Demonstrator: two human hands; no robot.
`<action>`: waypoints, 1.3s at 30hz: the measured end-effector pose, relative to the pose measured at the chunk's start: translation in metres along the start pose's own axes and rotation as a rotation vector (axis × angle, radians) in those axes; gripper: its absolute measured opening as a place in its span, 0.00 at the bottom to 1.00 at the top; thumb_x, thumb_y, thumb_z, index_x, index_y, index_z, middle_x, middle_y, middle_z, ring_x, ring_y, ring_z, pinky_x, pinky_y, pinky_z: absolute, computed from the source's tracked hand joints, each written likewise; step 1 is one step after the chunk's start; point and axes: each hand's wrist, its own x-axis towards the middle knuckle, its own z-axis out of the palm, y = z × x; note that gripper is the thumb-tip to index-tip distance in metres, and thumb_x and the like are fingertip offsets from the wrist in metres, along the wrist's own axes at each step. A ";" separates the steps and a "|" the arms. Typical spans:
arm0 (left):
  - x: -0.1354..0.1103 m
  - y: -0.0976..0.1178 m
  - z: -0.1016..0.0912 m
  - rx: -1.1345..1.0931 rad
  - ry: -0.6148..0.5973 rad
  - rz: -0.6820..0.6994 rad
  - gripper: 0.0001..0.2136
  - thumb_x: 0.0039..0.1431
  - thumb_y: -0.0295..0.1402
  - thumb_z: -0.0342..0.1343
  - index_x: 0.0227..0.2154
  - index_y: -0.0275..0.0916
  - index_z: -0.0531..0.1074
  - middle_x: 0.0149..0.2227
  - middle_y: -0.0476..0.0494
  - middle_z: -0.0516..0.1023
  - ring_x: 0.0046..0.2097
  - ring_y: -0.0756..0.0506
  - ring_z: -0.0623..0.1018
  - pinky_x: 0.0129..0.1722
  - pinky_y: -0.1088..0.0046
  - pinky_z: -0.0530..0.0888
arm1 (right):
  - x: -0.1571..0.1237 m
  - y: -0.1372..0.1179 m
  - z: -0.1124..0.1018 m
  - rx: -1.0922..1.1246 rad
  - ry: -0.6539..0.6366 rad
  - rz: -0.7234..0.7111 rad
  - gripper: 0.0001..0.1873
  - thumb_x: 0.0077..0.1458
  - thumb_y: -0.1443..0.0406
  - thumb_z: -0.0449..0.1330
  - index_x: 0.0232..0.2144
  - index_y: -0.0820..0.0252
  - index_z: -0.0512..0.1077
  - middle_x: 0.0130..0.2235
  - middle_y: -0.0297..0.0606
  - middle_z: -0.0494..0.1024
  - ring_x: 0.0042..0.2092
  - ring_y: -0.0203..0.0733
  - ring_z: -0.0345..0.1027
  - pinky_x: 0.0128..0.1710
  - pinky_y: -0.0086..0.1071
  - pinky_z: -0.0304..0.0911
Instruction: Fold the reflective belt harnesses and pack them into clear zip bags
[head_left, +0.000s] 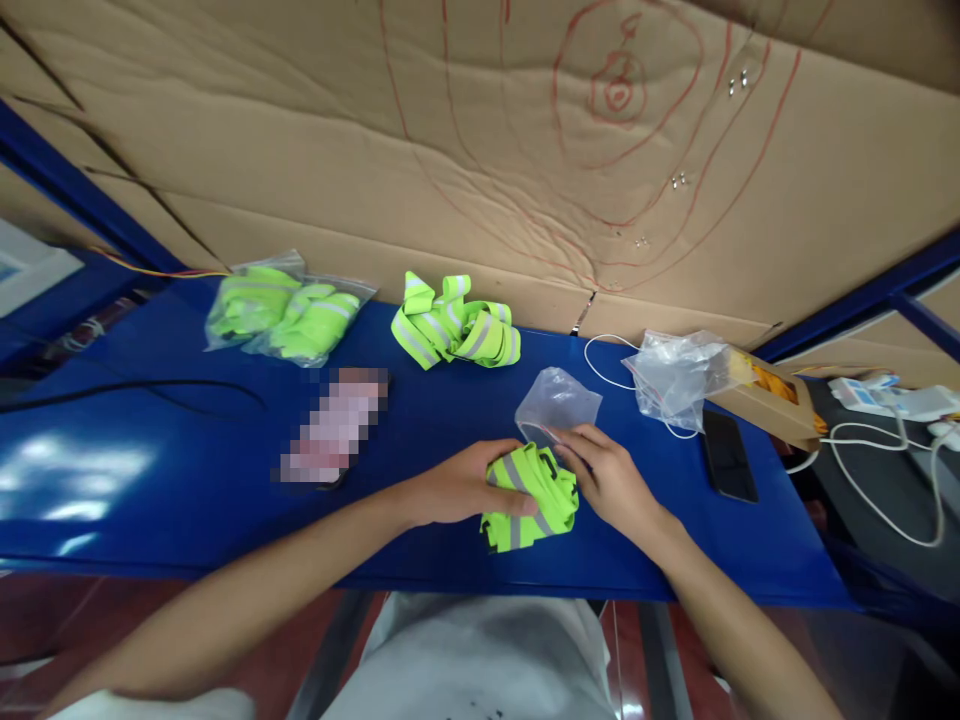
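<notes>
My left hand point(469, 485) is closed round a folded neon-yellow reflective vest point(546, 505) with grey stripes and black clips, its thumb lying across the top. The bundle is held over the front part of the blue table. At its right side my right hand point(604, 470) has its fingers drawn together at the mouth of a clear plastic bag point(559, 400). That bag lies flat just beyond the vest; the fingertips partly cover its near edge. Farther back, a loose bunch of neon-yellow reflective straps point(454, 325) rests on the table.
Two bagged neon-yellow bundles point(281, 310) lie at the back left. A blurred-out phone point(334, 425) is nearer. At right are crumpled clear bags point(671, 370), a dark phone point(729, 455), an open cardboard box point(776, 395) and white cables. A cardboard wall point(300, 150) stands behind the blue table point(187, 450).
</notes>
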 end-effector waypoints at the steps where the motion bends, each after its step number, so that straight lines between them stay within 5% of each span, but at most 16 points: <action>1: 0.002 -0.003 0.001 0.004 0.039 0.008 0.28 0.45 0.39 0.78 0.48 0.37 0.78 0.47 0.40 0.85 0.47 0.40 0.84 0.48 0.65 0.79 | 0.003 -0.005 -0.001 0.009 -0.015 -0.011 0.19 0.74 0.62 0.50 0.58 0.55 0.75 0.47 0.44 0.80 0.47 0.46 0.79 0.48 0.39 0.77; 5: 0.007 -0.005 -0.003 -0.023 0.200 0.018 0.36 0.43 0.38 0.79 0.56 0.41 0.72 0.47 0.43 0.84 0.48 0.40 0.84 0.48 0.64 0.79 | 0.008 -0.018 -0.010 0.003 -0.045 -0.019 0.20 0.75 0.62 0.48 0.60 0.54 0.73 0.48 0.44 0.79 0.47 0.46 0.79 0.50 0.41 0.77; 10: 0.007 -0.001 -0.007 0.010 0.149 0.082 0.31 0.45 0.38 0.78 0.52 0.39 0.76 0.50 0.41 0.84 0.50 0.40 0.83 0.51 0.65 0.77 | 0.009 -0.032 -0.011 -0.191 -0.058 -0.035 0.22 0.74 0.65 0.47 0.63 0.58 0.71 0.48 0.47 0.78 0.47 0.51 0.78 0.47 0.46 0.78; 15: 0.011 -0.003 -0.008 0.003 0.280 0.114 0.29 0.46 0.42 0.78 0.49 0.38 0.76 0.47 0.43 0.83 0.48 0.41 0.82 0.48 0.67 0.77 | 0.005 -0.045 0.005 -0.306 0.132 -0.130 0.22 0.73 0.67 0.51 0.64 0.60 0.70 0.49 0.49 0.78 0.50 0.51 0.77 0.48 0.44 0.79; 21: 0.008 0.001 -0.009 -0.061 0.369 0.223 0.29 0.46 0.42 0.78 0.49 0.39 0.74 0.48 0.43 0.83 0.50 0.41 0.82 0.49 0.68 0.77 | 0.007 -0.045 0.016 -0.209 0.376 -0.017 0.16 0.71 0.63 0.57 0.58 0.54 0.74 0.56 0.49 0.75 0.58 0.53 0.73 0.58 0.49 0.74; 25: 0.005 0.005 -0.011 -0.100 0.317 0.273 0.30 0.45 0.40 0.79 0.50 0.40 0.74 0.52 0.43 0.82 0.52 0.40 0.81 0.51 0.67 0.77 | 0.005 -0.041 0.014 0.000 0.396 0.019 0.12 0.71 0.65 0.57 0.54 0.54 0.74 0.49 0.43 0.79 0.50 0.45 0.77 0.51 0.41 0.76; 29: 0.007 0.003 -0.009 -0.204 0.331 0.233 0.29 0.46 0.40 0.78 0.48 0.38 0.75 0.49 0.42 0.82 0.49 0.41 0.81 0.48 0.69 0.75 | -0.002 -0.039 0.024 -0.093 0.462 -0.050 0.15 0.71 0.70 0.55 0.56 0.55 0.73 0.49 0.44 0.80 0.51 0.45 0.76 0.52 0.40 0.75; 39: 0.018 -0.014 -0.006 -0.129 0.550 0.330 0.30 0.48 0.48 0.75 0.47 0.38 0.69 0.44 0.46 0.78 0.46 0.44 0.78 0.45 0.69 0.74 | -0.004 -0.058 0.061 -0.116 0.476 -0.096 0.16 0.70 0.74 0.52 0.53 0.58 0.73 0.45 0.44 0.80 0.47 0.44 0.76 0.48 0.39 0.75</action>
